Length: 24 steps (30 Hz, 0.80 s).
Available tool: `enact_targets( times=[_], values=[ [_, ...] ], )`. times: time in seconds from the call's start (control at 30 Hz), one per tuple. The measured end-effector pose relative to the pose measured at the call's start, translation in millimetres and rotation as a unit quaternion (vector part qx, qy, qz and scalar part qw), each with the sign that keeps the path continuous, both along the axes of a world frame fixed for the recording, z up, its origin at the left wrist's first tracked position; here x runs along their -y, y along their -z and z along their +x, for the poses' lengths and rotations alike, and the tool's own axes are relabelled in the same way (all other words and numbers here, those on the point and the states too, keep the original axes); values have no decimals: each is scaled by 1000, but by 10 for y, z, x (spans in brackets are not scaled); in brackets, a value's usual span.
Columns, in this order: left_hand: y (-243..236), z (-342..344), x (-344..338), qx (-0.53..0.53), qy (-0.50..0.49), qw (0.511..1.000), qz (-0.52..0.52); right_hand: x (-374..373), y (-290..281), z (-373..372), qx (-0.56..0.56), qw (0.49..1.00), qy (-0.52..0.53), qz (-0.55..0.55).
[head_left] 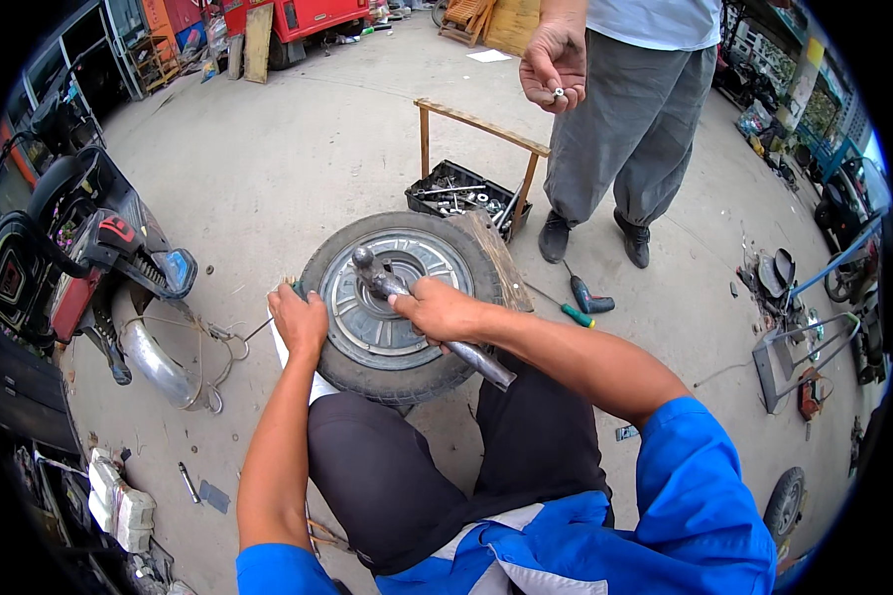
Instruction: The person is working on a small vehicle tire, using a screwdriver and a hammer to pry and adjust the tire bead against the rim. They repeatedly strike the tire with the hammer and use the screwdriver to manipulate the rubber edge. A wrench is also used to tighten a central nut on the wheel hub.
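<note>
A small wheel with a black tyre and a grey metal hub lies flat on the concrete in front of my knees. My right hand grips a metal hammer by its handle; its head rests over the middle of the hub. My left hand presses on the tyre's left edge, fingers curled over a green-handled tool that is mostly hidden. A wooden board lies against the tyre's right side.
A person in grey trousers stands beyond the wheel, holding a small part in one hand. A black tray of tools sits under a wooden frame. Two screwdrivers lie at right. A stripped scooter is at left.
</note>
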<state>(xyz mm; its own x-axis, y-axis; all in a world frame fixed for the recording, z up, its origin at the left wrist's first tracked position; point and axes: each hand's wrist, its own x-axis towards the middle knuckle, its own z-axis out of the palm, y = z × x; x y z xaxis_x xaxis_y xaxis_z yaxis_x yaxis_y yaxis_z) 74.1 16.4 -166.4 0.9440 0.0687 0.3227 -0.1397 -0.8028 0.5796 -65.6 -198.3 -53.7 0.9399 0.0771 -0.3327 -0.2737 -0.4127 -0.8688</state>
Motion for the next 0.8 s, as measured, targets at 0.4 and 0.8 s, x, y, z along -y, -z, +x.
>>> enact_targets(
  times=[0.4, 0.8],
  values=[
    [-95, -59, 35, -27, 0, 1000, -9, 37, 277, -39, 22, 995, 38, 94],
    [-47, -34, 39, 1, -4, 1000, 3, 53, 355, -310, 86, 983, 32, 162]
  ],
)
